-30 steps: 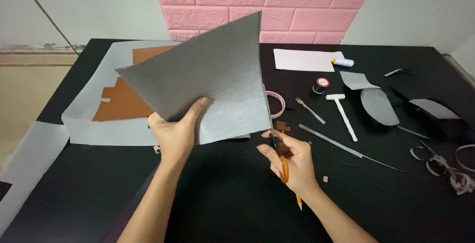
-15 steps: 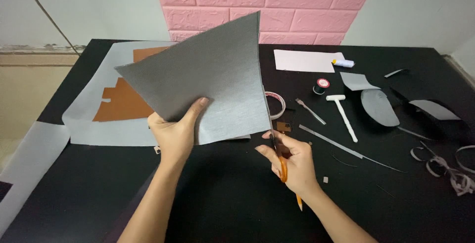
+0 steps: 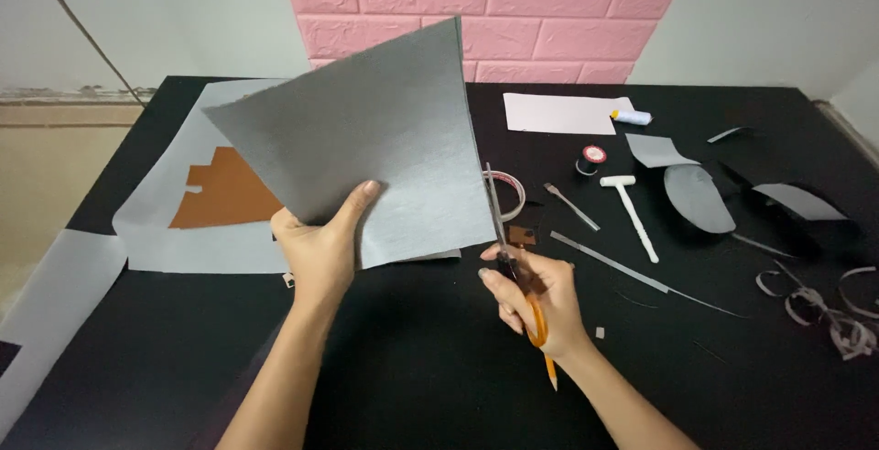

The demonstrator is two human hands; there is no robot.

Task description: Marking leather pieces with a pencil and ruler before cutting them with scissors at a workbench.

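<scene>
Left hand [image 3: 320,253] grips the lower edge of a large grey sheet [image 3: 366,148], thumb on its near face, holding it tilted up off the worktop [image 3: 412,386]. Right hand [image 3: 531,299] is closed through the orange handles of a pair of scissors [image 3: 513,258]; the blades run just beside the sheet's right edge, but whether they are parted cannot be told. The scissors' long axis runs nearly vertical in the view, tips pointing away from the person and slightly left. The sheet's upper corner points away toward the wall.

No containers in view. The worktop is matt black. On it, left: a pale grey sheet [image 3: 174,230] with a cut-out showing a brown sheet [image 3: 229,198] beneath. Behind the scissors lies a tape roll [image 3: 513,192]. Right: a white paper [image 3: 563,113], a small white-and-blue tube [image 3: 632,118], a small spool [image 3: 593,155], a white hammer-shaped tool [image 3: 634,212], a thin metal strip [image 3: 612,264], grey oval and angular offcuts [image 3: 698,195], and curled grey trimmings [image 3: 824,308].

Behind the worktop: a pink brick-pattern panel [image 3: 494,10] on a white wall [image 3: 760,10].
</scene>
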